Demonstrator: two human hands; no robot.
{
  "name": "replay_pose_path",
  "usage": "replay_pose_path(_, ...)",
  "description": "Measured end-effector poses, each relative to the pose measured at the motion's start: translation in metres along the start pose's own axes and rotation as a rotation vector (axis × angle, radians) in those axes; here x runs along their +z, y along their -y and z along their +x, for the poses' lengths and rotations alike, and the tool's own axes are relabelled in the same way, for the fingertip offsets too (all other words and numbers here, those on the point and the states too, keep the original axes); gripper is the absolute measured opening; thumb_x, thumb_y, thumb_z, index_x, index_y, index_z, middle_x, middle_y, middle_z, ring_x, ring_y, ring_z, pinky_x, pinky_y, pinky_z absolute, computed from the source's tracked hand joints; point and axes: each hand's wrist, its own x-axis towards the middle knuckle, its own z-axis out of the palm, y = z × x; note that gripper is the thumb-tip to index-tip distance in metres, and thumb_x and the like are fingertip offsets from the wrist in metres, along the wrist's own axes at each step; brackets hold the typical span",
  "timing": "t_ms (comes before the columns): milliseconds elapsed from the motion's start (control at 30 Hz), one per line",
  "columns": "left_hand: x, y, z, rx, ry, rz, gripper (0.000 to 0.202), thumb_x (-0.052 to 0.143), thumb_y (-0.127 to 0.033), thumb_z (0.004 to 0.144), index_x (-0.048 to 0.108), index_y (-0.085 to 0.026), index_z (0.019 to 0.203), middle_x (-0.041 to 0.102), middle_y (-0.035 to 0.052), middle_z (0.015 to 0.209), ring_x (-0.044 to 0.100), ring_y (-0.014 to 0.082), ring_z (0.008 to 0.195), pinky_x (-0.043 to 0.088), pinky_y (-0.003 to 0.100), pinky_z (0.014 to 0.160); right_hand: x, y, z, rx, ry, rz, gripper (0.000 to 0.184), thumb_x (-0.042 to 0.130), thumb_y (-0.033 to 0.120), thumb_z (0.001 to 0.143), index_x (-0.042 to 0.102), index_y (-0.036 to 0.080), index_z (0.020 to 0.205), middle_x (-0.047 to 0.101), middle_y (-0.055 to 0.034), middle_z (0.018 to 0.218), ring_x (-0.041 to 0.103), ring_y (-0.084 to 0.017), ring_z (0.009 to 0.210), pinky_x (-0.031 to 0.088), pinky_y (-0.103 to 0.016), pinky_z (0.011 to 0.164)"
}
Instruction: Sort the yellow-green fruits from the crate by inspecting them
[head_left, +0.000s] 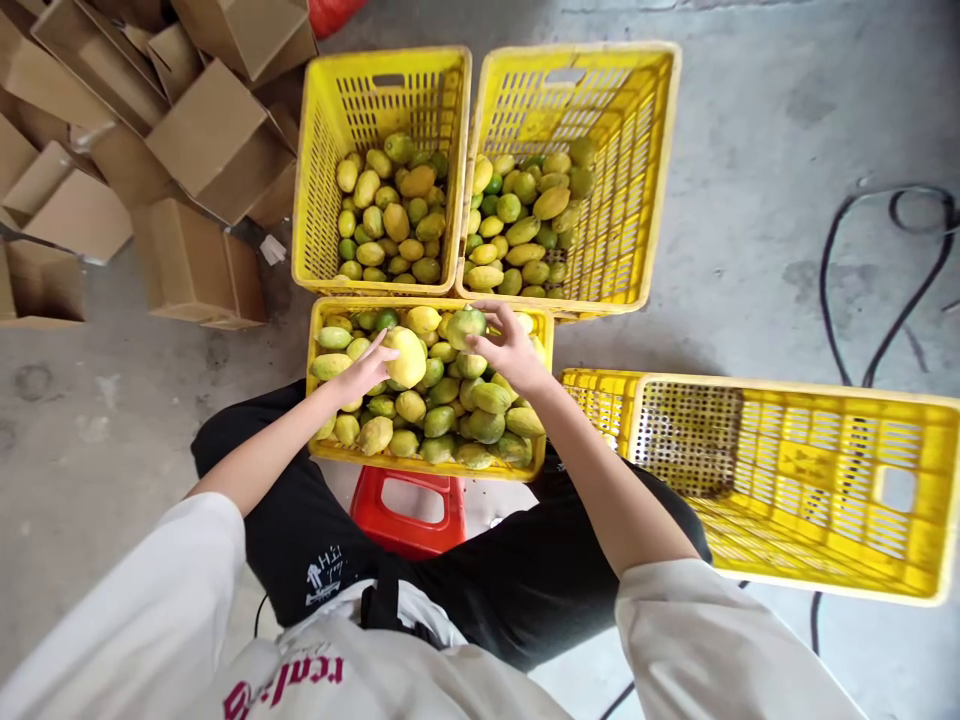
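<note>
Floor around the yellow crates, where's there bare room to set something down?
Bare floor lies between the back right crate and the black cable, and left of the left knee, nearer than the cardboard boxes. The crate by the right knee shows bare inside. Crowded: the near crate, packed with fruit, and among those boxes.

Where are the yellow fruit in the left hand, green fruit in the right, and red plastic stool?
Yellow rounded fruit (406,358), head view: middle of its skin.
Mottled green fruit (463,327), head view: visible skin.
Red plastic stool (412,538), head view: edge below its opening.
</note>
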Motion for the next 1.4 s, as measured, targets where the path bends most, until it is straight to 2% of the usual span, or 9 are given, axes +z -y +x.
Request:
replay_pose_path(133,0.012,-0.01,0.0,-0.096,-0.062,-0.195,0.03,0.076,-0.04,0.098,0.084,-0.021,0.121,0.086,0.0135,0.106,0.082,0.0409,0.13,0.067,0.048,0.107,0.025,0.024,-0.01,0.289,0.073,0.448,0.055,0.091,0.046,0.074,0.07,0.034,0.123,0.083,-0.0002,0.111,0.086,-0.032,0.108,0.076,-0.047,0.088)
replay_pose_path(267,0.021,-0.021,-0.001,-0.061,-0.176,-0.266,0.012,0.081,-0.026,0.099,0.085,-0.021,0.109,0.077,0.0052,0.086,0.085,0.0307,0.105,0.064,0.032,0.087,0.04,0.043,-0.019,0.358,0.009,0.565,0.056,0.101,0.039,0.07,0.066,0.033,0.113,0.081,0.0034,0.107,0.087,-0.026,0.102,0.067,-0.032,0.076)
replay_pose_path(367,0.029,-0.027,-0.007,-0.077,-0.249,-0.335,0.005,0.085,-0.023,0.102,0.081,-0.022,0.107,0.078,0.0052,0.086,0.084,0.0293,0.101,0.066,0.035,0.094,0.046,0.053,-0.024,0.426,-0.053,0.534,0.054,0.104,0.037,0.07,0.065,0.031,0.107,0.078,0.0055,0.1,0.086,-0.023,0.093,0.066,-0.029,0.072)
replay_pose_path(500,0.045,-0.038,-0.021,-0.06,-0.284,-0.426,0.012,0.084,-0.035,0.107,0.078,-0.025,0.11,0.082,0.0073,0.092,0.083,0.0357,0.119,0.068,0.045,0.107,0.054,0.064,-0.029,0.502,-0.121,0.533,0.033,0.093,0.039,0.087,0.065,0.028,0.1,0.079,0.0002,0.096,0.085,-0.024,0.094,0.068,-0.031,0.073)
replay_pose_path(633,0.062,-0.054,-0.037,0.016,-0.281,-0.471,0.006,0.08,-0.031,0.105,0.078,-0.027,0.11,0.083,0.0071,0.097,0.081,0.0375,0.13,0.07,0.045,0.101,0.061,0.074,-0.036,0.455,-0.138,0.583,0.027,0.087,0.041,0.097,0.065,0.027,0.096,0.078,-0.0037,0.087,0.084,-0.026,0.097,0.071,-0.031,0.077)
replay_pose_path(767,0.076,-0.063,-0.052,0.077,-0.214,-0.453,0.007,0.071,-0.022,0.11,0.078,-0.023,0.111,0.081,0.0063,0.101,0.082,0.0302,0.113,0.069,0.042,0.099,0.059,0.083,-0.049,0.432,-0.137,0.646,0.026,0.086,0.044,0.1,0.067,0.027,0.096,0.077,-0.0018,0.084,0.084,-0.027,0.093,0.074,-0.033,0.075)
replay_pose_path(967,0.09,-0.06,-0.068,-0.035,-0.313,-0.483,0.015,0.075,-0.023,0.116,0.072,-0.021,0.102,0.075,0.0043,0.087,0.074,0.0216,0.088,0.068,0.035,0.091,0.057,0.094,-0.074,0.448,-0.161,0.592,0.031,0.096,0.041,0.099,0.069,0.025,0.097,0.078,-0.0005,0.084,0.079,-0.019,0.074,0.068,-0.025,0.063)
replay_pose_path(1233,0.083,-0.057,-0.066,0.069,-0.266,-0.566,0.013,0.079,-0.038,0.11,0.072,-0.028,0.112,0.072,0.0004,0.092,0.077,0.0218,0.085,0.066,0.03,0.071,0.055,0.086,-0.072,0.327,-0.251,0.438,0.034,0.093,0.046,0.093,0.064,0.029,0.091,0.071,0.0027,0.08,0.076,-0.019,0.079,0.059,-0.023,0.059)
replay_pose_path(1400,0.073,-0.045,-0.085,0.159,-0.205,-0.477,0.029,0.091,-0.047,0.104,0.078,-0.024,0.113,0.079,0.0053,0.102,0.081,0.0269,0.102,0.071,0.038,0.088,0.065,0.076,-0.082,0.25,-0.288,0.407,0.035,0.097,0.037,0.085,0.064,0.029,0.094,0.077,0.0017,0.098,0.078,-0.021,0.095,0.068,-0.028,0.069)
